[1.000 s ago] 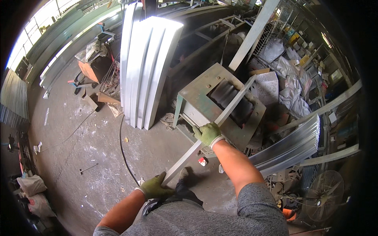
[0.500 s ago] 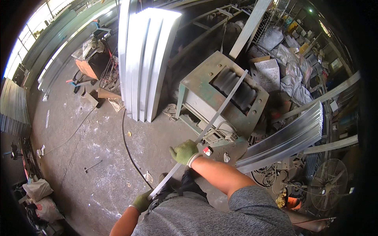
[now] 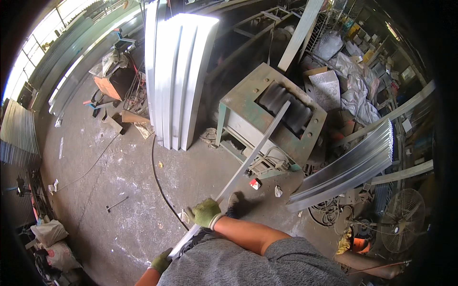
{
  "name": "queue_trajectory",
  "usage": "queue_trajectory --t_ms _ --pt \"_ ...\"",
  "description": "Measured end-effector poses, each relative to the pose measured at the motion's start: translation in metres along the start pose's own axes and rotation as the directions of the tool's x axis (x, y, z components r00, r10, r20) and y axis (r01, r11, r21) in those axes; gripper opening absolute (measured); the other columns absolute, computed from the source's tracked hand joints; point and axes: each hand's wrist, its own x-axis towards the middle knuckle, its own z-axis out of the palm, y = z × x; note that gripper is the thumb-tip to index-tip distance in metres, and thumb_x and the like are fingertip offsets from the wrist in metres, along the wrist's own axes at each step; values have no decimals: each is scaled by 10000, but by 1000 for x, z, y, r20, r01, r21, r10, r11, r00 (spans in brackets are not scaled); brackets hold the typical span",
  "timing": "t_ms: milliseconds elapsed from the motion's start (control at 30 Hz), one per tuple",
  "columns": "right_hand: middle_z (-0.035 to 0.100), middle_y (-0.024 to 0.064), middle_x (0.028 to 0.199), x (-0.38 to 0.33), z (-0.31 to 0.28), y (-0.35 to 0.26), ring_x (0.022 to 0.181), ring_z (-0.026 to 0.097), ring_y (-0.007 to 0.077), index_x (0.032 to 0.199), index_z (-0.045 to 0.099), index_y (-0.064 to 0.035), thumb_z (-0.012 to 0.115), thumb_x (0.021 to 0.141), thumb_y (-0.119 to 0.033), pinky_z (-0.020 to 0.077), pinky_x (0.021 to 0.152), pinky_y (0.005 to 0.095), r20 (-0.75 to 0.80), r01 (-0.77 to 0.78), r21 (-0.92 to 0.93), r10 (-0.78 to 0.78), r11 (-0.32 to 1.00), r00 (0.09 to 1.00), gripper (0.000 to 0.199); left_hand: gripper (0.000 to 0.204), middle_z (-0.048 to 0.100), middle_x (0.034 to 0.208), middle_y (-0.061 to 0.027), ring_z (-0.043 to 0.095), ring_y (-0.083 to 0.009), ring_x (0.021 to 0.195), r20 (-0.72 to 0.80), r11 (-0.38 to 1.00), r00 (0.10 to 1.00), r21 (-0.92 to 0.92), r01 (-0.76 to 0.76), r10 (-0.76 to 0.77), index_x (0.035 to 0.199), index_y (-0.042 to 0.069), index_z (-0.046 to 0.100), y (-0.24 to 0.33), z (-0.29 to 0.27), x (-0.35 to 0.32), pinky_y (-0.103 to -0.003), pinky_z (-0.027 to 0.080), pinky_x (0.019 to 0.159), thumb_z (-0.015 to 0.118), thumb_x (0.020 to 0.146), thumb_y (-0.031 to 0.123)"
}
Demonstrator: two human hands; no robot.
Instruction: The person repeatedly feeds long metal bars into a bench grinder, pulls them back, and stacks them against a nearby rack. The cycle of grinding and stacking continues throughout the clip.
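Note:
A long, narrow metal strip [image 3: 254, 155] runs slantwise from my body out over a green-grey roller machine [image 3: 237, 95]. My right hand [image 3: 205, 213], in a green glove, is closed around the strip about midway, its thumb sticking out. Close to my waist my left hand [image 3: 161, 261], gloved the same way, grips the near end, with its fingers partly hidden. The strip's far tip appears over the dark grooved rollers [image 3: 280, 105] set in the machine's top; whether it touches them I cannot tell.
Tall bent corrugated metal sheets [image 3: 179, 81] stand left of the machine, and a curved corrugated stack [image 3: 346, 164] lies to its right. A black cable [image 3: 158, 183] crosses the floor. At the right is a caged fan [image 3: 403, 220]; a rod-like tool [image 3: 118, 204] lies at left.
The strip has come back toward me, so its far tip sits lower over the rollers. My right hand has moved nearer my body, and my left hand has shifted slightly down and left.

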Motion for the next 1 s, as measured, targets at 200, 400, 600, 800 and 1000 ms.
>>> queue_trajectory --t_ms 200,400,600,800,1000 --pt "773 160 747 53 -89 162 734 759 394 714 805 -137 530 1075 -461 576 826 548 -26 -167 -241 166 956 986 557 522 744 1282 -282 727 -464 1180 -126 875 937 416 -249 326 1493 103 610 181 38 112 -530 590 961 652 974 145" --pt "767 170 750 77 -157 263 746 746 424 710 798 -129 506 1083 -499 572 812 552 -82 -254 -272 241 928 967 601 484 749 1231 -302 736 -481 1136 -93 847 931 454 -277 354 1460 86 596 317 57 159 -548 596 939 645 986 175" --pt "723 117 642 34 -82 180 650 714 343 611 724 -146 633 1043 -398 548 735 509 -151 -34 -210 2 977 989 508 460 738 1269 -286 700 -511 1176 -81 878 988 472 -81 134 1425 96 580 228 55 107 -571 565 978 672 999 246" --pt "743 73 688 3 -67 163 712 726 299 685 757 -153 630 1055 -396 541 835 506 -276 60 -60 -74 996 958 461 475 746 1293 -263 718 -486 1193 -76 910 983 395 -126 169 1423 107 638 196 58 97 -569 578 973 711 1005 320" --pt "717 136 709 62 -146 286 732 684 358 623 689 -103 629 1053 -329 526 875 529 -400 -22 -195 -59 981 915 489 557 807 1219 -197 782 -327 1155 -74 971 986 200 -134 151 1341 80 747 350 58 145 -413 601 985 831 917 432"
